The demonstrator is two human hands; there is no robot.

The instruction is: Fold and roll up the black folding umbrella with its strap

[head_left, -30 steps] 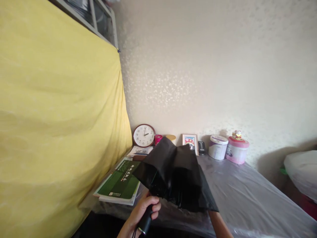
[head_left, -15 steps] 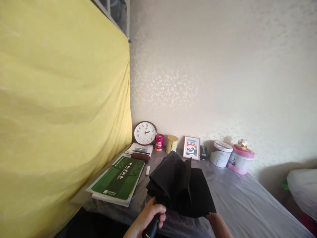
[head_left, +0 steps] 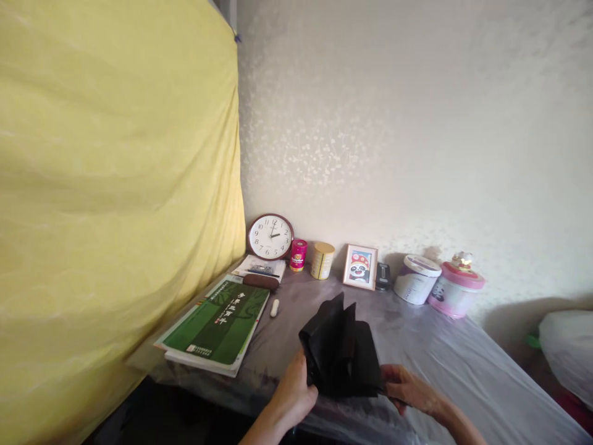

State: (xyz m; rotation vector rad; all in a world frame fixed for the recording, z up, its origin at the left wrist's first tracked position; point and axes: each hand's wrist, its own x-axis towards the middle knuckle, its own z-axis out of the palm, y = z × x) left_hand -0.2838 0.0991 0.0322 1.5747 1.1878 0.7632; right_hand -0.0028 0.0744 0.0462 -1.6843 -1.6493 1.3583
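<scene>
A black folding umbrella (head_left: pixel 340 358), its canopy loosely folded in pleats, is between my hands above the front edge of the table. My left hand (head_left: pixel 296 392) grips it at the lower left, with most of its fingers hidden and the thumb showing. The handle is barely visible now. At the canopy's right edge, my right hand (head_left: pixel 407 389) pinches the black fabric between thumb and fingers.
Green-covered books (head_left: pixel 217 324), a brown case (head_left: pixel 260 282) and a small white object (head_left: pixel 275 308) lie left. Along the wall stand a clock (head_left: pixel 271 238), pink can (head_left: pixel 298 254), yellow-lidded can (head_left: pixel 322 261), panda picture frame (head_left: pixel 360 267) and two lidded tubs (head_left: pixel 417 281).
My left hand has shifted from the umbrella's handle to the canopy's lower left side. My right hand has come out from behind the fabric to its right edge. The folds are gathered narrower.
</scene>
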